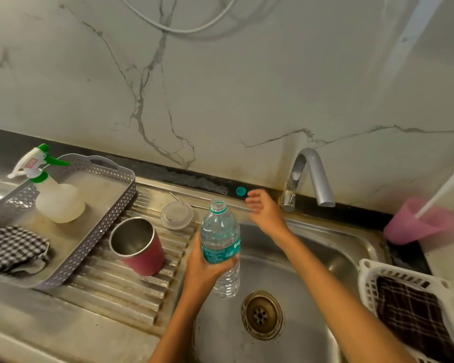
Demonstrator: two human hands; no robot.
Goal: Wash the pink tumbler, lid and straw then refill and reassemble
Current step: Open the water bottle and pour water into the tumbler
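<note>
The pink tumbler [139, 247] stands upright and uncapped on the ribbed drainboard [110, 292]. Behind it lies the clear lid [176, 215], with a thin metal straw [194, 205] resting just past it. My left hand [207, 268] grips an uncapped clear water bottle [220, 244] with a teal label, held upright over the sink's left edge. My right hand [262, 208] hovers with relaxed fingers near the back ledge, holding nothing. A teal bottle cap [241, 191] lies on the ledge just left of its fingertips.
A grey perforated tray [108, 205] at left holds a spray bottle [53, 195] and a checked cloth [13, 247]. The tap [309, 176] rises behind the sink basin [312, 258]. A pink cup [417, 226] and a white basket [367, 281] with a dark cloth sit at right.
</note>
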